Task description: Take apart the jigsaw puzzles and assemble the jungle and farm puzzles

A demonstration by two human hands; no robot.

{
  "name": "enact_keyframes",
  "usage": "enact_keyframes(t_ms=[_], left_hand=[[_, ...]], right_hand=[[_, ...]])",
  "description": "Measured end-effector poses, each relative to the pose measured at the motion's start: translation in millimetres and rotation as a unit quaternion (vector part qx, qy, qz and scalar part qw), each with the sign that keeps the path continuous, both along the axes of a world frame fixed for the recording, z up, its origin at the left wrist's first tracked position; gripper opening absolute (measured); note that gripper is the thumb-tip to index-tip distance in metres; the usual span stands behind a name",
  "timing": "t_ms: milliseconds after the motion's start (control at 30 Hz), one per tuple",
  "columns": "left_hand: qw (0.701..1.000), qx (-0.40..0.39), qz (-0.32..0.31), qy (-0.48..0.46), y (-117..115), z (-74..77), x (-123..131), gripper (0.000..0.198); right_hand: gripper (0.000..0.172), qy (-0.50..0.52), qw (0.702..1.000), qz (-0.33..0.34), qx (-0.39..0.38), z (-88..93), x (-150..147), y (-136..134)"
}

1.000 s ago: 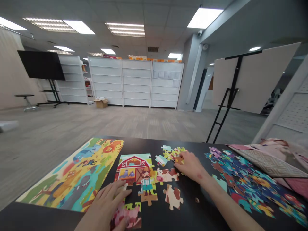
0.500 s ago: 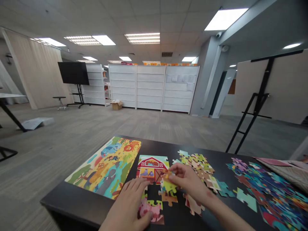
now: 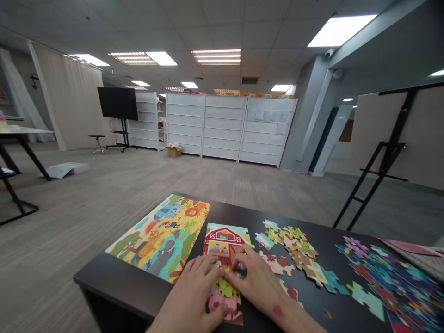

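Observation:
On the black table a partly joined jigsaw shows a red barn (image 3: 225, 236), with a pink pig piece (image 3: 231, 303) nearer me. My left hand (image 3: 194, 289) lies over the jigsaw's left side, fingers stretched out, its thumb at the pig piece. Bent fingers of my right hand (image 3: 258, 282) are closed on a yellow-green puzzle piece (image 3: 227, 287) between barn and pig. Much of that piece is under my fingers, so I cannot tell whether it is fully seated. Brown-and-white cow pieces (image 3: 277, 264) lie just right of my right hand.
A finished animal puzzle (image 3: 163, 236) lies on the left of the table (image 3: 118, 277). Loose green and tan pieces (image 3: 294, 243) lie right of the barn. Farther right is a pile of dark blue pieces (image 3: 402, 273), beside a pinkish cloth item (image 3: 416, 249).
My right hand has brought the yellow-green piece left and down, into the gap beside my left hand's fingertips. The left hand stays over the jigsaw. My view has turned slightly left.

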State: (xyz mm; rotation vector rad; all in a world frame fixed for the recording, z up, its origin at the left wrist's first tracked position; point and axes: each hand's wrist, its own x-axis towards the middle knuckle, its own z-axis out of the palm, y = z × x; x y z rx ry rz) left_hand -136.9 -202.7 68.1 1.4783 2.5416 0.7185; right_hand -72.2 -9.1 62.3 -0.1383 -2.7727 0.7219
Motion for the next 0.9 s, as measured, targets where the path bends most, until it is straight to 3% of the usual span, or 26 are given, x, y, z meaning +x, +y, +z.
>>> enact_keyframes(t_ms=[167, 233, 400, 500, 600, 667, 767, 900], left_hand=[[1.000, 0.009, -0.011, 0.019, 1, -4.9, -2, 0.049], [0.999, 0.009, -0.011, 0.030, 1, -6.1, -2, 0.052], [0.996, -0.003, -0.060, 0.073, 0, -3.6, -4, 0.038], [0.992, -0.007, -0.078, 0.104, 0, -9.1, -6, 0.034], [0.984, 0.038, -0.073, 0.161, 1, -24.8, -11, 0.032], [0.973, 0.059, -0.097, 0.199, 2, -35.2, -16, 0.036], [0.956, 0.067, -0.152, 0.243, 4, -40.8, -23, 0.040], [0.955, 0.036, -0.126, 0.266, 6, -36.7, -19, 0.033]], right_hand=[[0.009, 0.008, 0.999, 0.043, -0.018, 5.5, 8, 10], [0.018, 0.017, 0.999, 0.045, -0.011, 12.6, 15, 26], [0.031, 0.043, 0.996, -0.015, 0.071, 29.7, 48, 106], [0.032, 0.062, 0.991, -0.082, 0.082, 26.1, 71, 163], [0.033, 0.090, 0.978, -0.175, 0.072, 14.8, 87, 203], [0.034, 0.088, 0.975, -0.192, 0.062, 8.2, 91, 213], [0.034, 0.074, 0.982, -0.161, 0.057, 4.6, 88, 207], [0.034, 0.057, 0.992, -0.101, 0.050, 9.3, 82, 189]])
